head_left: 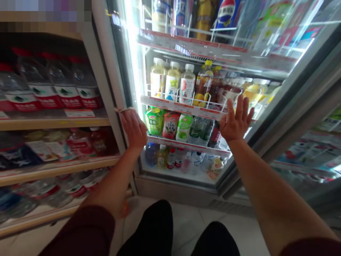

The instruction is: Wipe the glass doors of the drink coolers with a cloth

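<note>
My left hand [134, 128] lies flat on a light cloth [125, 110], pressing it against the left frame of a lit drinks fridge [121, 89]. My right hand [236, 121] is open with fingers spread, palm against the glass door [269, 106] that stands ajar on the right. Between the hands are wire racks with juice bottles [173, 81], green and red pouches [162, 122] and dark bottles [201, 131].
Wooden shelves [53, 122] with red-labelled water bottles [50, 94] stand to the left. Another glass-door cooler [317, 149] stands on the right. My knees [183, 234] are low in view over pale floor tiles [191, 217].
</note>
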Demonstrator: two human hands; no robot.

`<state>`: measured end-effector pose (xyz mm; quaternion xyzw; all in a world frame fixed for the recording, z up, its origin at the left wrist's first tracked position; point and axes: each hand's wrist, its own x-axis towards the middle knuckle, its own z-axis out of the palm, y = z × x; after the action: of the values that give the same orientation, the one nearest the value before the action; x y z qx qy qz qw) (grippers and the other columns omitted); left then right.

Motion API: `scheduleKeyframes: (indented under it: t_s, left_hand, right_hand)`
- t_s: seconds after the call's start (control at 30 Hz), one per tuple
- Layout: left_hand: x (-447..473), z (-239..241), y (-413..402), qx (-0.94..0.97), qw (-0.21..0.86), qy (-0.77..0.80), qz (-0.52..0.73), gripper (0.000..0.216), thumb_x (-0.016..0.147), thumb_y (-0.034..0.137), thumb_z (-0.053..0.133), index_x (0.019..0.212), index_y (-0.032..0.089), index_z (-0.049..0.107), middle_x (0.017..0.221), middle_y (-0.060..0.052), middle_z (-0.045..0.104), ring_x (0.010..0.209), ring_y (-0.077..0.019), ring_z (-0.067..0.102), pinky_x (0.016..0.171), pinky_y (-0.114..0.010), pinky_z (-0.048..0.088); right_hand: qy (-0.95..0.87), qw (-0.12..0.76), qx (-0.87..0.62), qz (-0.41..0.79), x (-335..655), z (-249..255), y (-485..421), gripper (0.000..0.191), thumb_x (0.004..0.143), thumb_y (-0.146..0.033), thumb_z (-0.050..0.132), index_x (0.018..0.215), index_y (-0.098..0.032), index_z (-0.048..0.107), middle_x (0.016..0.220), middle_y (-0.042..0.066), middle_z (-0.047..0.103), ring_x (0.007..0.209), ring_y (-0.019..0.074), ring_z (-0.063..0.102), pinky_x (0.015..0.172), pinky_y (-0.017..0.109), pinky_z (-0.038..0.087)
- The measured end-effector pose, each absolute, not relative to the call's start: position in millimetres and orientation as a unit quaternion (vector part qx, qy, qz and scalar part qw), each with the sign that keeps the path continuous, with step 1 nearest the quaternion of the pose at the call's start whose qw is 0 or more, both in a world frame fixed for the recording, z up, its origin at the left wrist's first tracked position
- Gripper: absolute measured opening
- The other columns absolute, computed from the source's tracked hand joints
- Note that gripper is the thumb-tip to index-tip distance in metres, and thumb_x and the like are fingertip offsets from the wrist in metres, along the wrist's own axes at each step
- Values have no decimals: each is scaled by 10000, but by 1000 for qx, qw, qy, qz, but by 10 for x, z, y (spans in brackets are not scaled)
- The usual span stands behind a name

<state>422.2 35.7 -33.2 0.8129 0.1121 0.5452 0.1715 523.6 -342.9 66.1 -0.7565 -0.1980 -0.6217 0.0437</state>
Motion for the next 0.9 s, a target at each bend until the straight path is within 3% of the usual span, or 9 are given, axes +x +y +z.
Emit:
scheduleKeyframes:
  t_s: [0.1,0.33,0.4,0.5,0.57,0.63,0.73,0.83,0.9]
  left_hand:
    - [4285,15,284,798,135,69,584,669,1056,450,175,1569,21,173,1688,-162,43,1557,-330,-42,1280,-566,38]
    - [4245,-607,-85,827,134,32,545,675,1016,488,305,1614,242,110,1698,-49,101,1569,-293,-1,1288,-554,133]
    - [4286,-290,76,820,121,26,559,679,1020,493,285,1614,215,109,1700,-57,79,1568,-295,-18,1288,-560,106]
    - [4374,623,360,793,94,31,601,687,1031,481,236,1600,110,136,1700,-90,48,1566,-299,-22,1287,-562,58]
    - [4443,1165,394,775,92,41,624,662,1038,452,227,1603,119,134,1702,-70,33,1568,-262,-52,1291,-530,35]
    - [4501,1368,237,770,91,41,630,647,1039,425,249,1607,137,133,1701,-68,34,1568,-242,-70,1290,-518,30]
    - [4498,919,-210,798,51,-2,601,631,1029,369,300,1597,114,193,1687,-127,115,1570,-278,-10,1278,-563,69]
    - [4399,148,-507,841,-25,-128,525,577,1018,340,375,1576,215,307,1620,-89,347,1562,-277,118,1268,-525,201]
    - [4344,-63,-480,856,-70,-197,473,539,1015,339,407,1551,294,361,1576,-42,430,1538,-260,229,1263,-500,240]
  right_hand:
    - [-190,57,-778,-596,5218,680,-3417,607,957,-346,374,1551,-223,377,1623,132,347,1532,324,241,1198,605,199]
    - [-206,74,-769,-600,5198,682,-3422,596,964,-350,386,1550,-240,384,1628,130,343,1530,328,249,1198,615,203]
    - [-213,72,-757,-613,5213,667,-3432,593,964,-347,397,1546,-239,392,1619,139,359,1523,328,271,1194,616,216]
    - [-211,70,-753,-619,5227,653,-3434,585,957,-351,414,1529,-224,424,1602,152,385,1512,338,297,1186,616,234]
    - [-205,72,-760,-613,5224,652,-3428,577,959,-355,410,1519,-219,441,1598,153,392,1509,343,301,1187,615,234]
    - [-201,77,-767,-605,5213,657,-3422,576,959,-359,405,1516,-218,445,1598,153,391,1507,347,301,1188,619,228]
    - [-202,81,-770,-599,5201,666,-3421,587,954,-355,404,1522,-213,433,1602,158,380,1509,348,295,1186,629,224]
    - [-205,78,-767,-603,5204,669,-3428,592,952,-357,403,1527,-216,425,1607,158,371,1517,344,280,1186,632,226]
    - [-204,73,-766,-606,5215,668,-3434,589,954,-363,402,1525,-222,428,1608,153,371,1521,339,273,1188,628,230]
